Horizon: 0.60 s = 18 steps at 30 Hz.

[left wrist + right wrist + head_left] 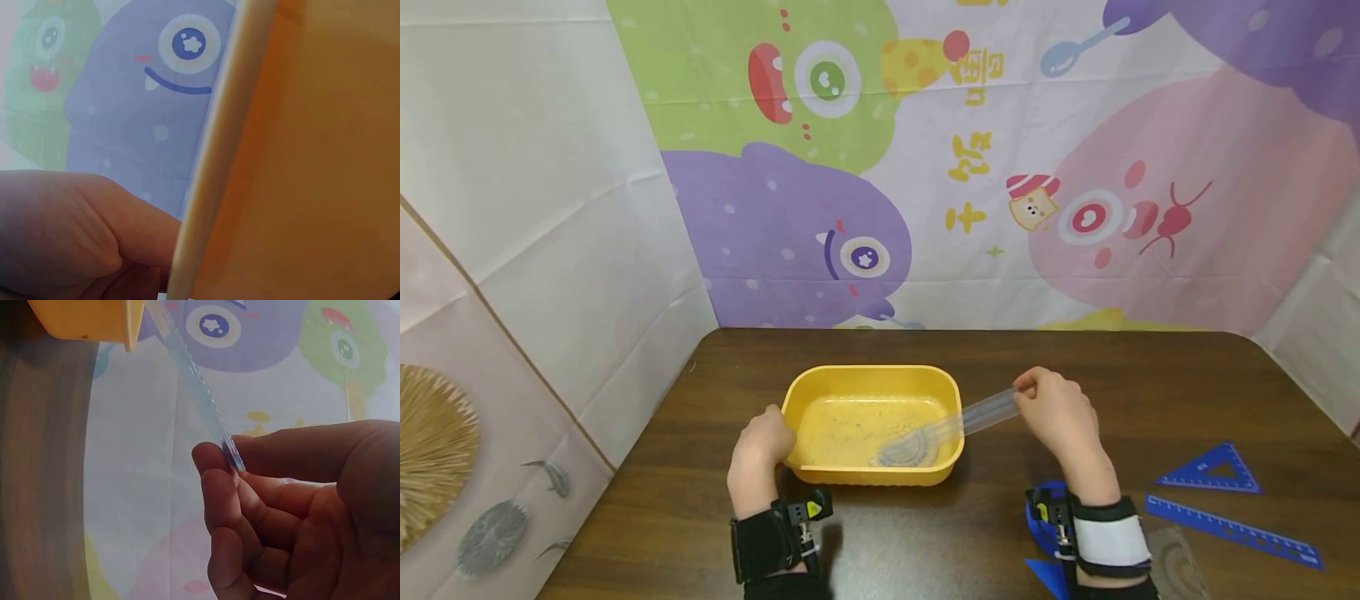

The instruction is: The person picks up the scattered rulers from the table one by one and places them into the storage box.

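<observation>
A yellow plastic tub (872, 476) stands on the table, and my left hand (762, 450) grips its left side. In the left wrist view, the thumb (147, 228) lies against the tub's rim (215, 162); the other fingers are mostly hidden. My right hand (1063, 421) pinches one end of a clear plastic ruler (991, 411) between thumb and fingertips. From there the ruler slopes down leftward over the tub's right rim, its far end inside. A clear protractor (904, 451) shows in the tub's front right part, overlapping the ruler's far end.
On the table's right side lie a blue set square (1186, 477), a blue ruler (1232, 531) and a clear plastic piece (1180, 562). Blue pieces (1043, 575) are partly hidden beneath my right wrist. A printed cloth (970, 275) hangs behind the table.
</observation>
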### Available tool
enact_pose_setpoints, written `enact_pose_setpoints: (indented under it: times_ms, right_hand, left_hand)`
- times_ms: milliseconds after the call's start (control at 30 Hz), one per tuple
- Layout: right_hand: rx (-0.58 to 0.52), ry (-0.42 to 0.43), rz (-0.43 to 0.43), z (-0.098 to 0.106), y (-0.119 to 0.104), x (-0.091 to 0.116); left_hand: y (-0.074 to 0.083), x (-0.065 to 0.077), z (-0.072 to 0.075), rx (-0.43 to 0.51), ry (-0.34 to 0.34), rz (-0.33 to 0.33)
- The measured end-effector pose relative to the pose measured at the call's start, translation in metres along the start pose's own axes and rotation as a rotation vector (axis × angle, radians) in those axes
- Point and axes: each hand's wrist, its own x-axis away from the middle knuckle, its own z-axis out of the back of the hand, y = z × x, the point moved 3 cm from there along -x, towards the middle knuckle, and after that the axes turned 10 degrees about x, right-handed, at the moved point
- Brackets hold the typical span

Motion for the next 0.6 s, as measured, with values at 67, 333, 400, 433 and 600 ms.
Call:
enact_pose_setpoints:
  times_ms: [67,333,400,433,600]
  right_hand:
    - [0.004,-0.007,0.004,-0.002,-0.002,0.0]
    - [0.009,-0.045,0.028,-0.01,-0.014,0.001]
    - [0.012,-0.05,0.034,-0.012,-0.016,0.001]
    - [0.013,-0.051,0.037,-0.013,-0.017,0.001]
    - [0.021,-0.05,0.046,-0.016,-0.019,0.001]
  left_hand:
    - [0.0,0.0,0.0,0.001,0.001,-0.003]
    - [-0.001,-0.001,0.0,-0.001,0.001,-0.001]
    - [-0.001,-0.001,0.0,-0.003,0.001,-0.001]
    - [-0.001,-0.001,0.0,-0.003,0.003,-0.002]
    - [0.0,-0.001,-0.001,0.001,0.013,-0.004]
